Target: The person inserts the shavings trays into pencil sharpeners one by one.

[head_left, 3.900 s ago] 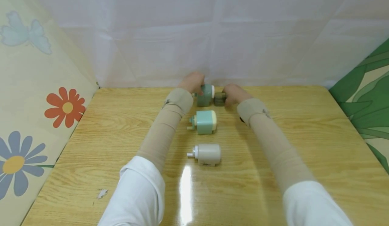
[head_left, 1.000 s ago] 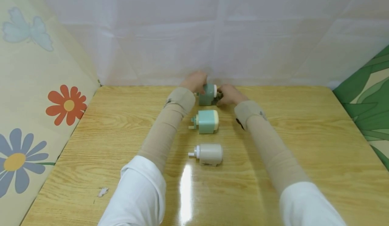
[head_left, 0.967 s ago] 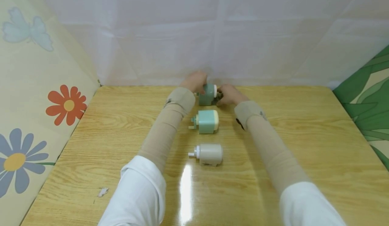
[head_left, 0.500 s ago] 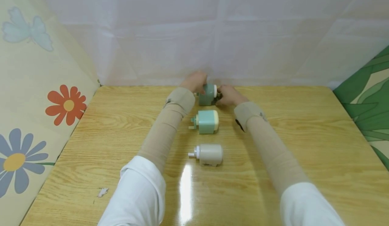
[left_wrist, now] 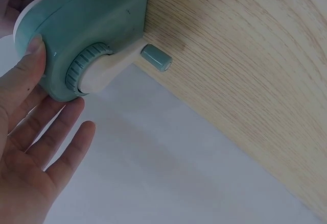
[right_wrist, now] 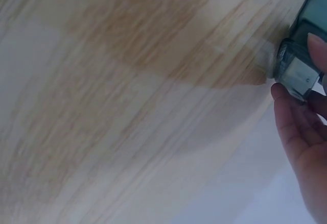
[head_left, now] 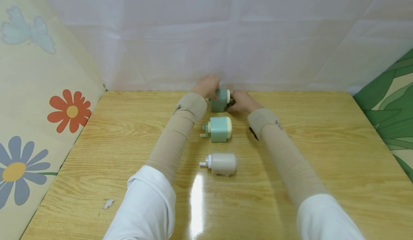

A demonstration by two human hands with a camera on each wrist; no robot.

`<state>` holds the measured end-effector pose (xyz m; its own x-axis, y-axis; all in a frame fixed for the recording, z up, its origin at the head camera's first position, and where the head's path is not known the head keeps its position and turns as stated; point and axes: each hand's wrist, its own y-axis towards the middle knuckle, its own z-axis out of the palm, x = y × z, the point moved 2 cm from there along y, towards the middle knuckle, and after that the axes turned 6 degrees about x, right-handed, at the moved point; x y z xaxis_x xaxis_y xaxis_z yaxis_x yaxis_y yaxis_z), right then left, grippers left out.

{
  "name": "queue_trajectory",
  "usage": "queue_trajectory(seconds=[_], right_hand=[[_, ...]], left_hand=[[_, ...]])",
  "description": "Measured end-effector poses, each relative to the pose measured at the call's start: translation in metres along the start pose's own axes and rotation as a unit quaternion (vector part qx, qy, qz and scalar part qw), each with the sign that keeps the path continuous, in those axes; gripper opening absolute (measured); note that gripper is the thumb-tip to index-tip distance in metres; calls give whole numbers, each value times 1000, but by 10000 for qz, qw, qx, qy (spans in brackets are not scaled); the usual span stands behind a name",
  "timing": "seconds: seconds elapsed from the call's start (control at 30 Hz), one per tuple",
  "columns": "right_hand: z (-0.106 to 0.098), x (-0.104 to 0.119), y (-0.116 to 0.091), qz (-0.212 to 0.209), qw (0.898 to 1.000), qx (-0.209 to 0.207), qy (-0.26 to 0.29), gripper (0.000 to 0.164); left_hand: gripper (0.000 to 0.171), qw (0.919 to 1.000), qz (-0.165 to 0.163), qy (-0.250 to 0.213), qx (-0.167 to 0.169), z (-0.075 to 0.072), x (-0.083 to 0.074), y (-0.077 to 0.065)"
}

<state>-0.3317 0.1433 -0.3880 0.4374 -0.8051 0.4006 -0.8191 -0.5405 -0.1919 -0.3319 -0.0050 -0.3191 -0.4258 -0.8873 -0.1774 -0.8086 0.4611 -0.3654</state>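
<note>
A dark green hand-crank pencil sharpener [head_left: 219, 100] stands at the far edge of the table. My left hand [head_left: 207, 86] grips its crank side, with the thumb on the body [left_wrist: 76, 25] and fingers behind it. The pale crank arm [left_wrist: 110, 71] ends in a green knob [left_wrist: 156, 57]. On the other side, my right hand [head_left: 242, 101] pinches the clear, smoky shavings drawer [right_wrist: 296, 73], which sits against the sharpener's body. How deep the drawer sits is partly hidden by my fingers.
Nearer on the wooden table [head_left: 129, 136] stand a light teal crank sharpener [head_left: 219, 129] and a beige one [head_left: 223, 164], in a row with the dark green one. A white sheet [head_left: 180, 53] hangs behind the table. Painted panels flank both sides.
The drawer, apart from the sharpener's body several seconds ago, has moved left against it with my right hand. My left hand keeps its grip. Over the last second little has moved.
</note>
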Motion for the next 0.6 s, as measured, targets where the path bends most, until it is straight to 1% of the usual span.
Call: queue_trajectory(seconds=[0.17, 0.27, 0.4, 0.6], right_hand=[[1, 0, 1, 17, 9999, 17, 99, 39], [2, -1, 1, 72, 9995, 54, 303, 41], [3, -3, 2, 117, 9976, 79, 673, 43], [5, -4, 4, 49, 9954, -10, 952, 45]], left_hand=[[36, 10000, -28, -16, -73, -2, -2, -5], [37, 10000, -45, -40, -47, -1, -2, -4], [40, 10000, -61, -8, 67, 0, -1, -2], [41, 10000, -80, -16, 27, -1, 0, -2]])
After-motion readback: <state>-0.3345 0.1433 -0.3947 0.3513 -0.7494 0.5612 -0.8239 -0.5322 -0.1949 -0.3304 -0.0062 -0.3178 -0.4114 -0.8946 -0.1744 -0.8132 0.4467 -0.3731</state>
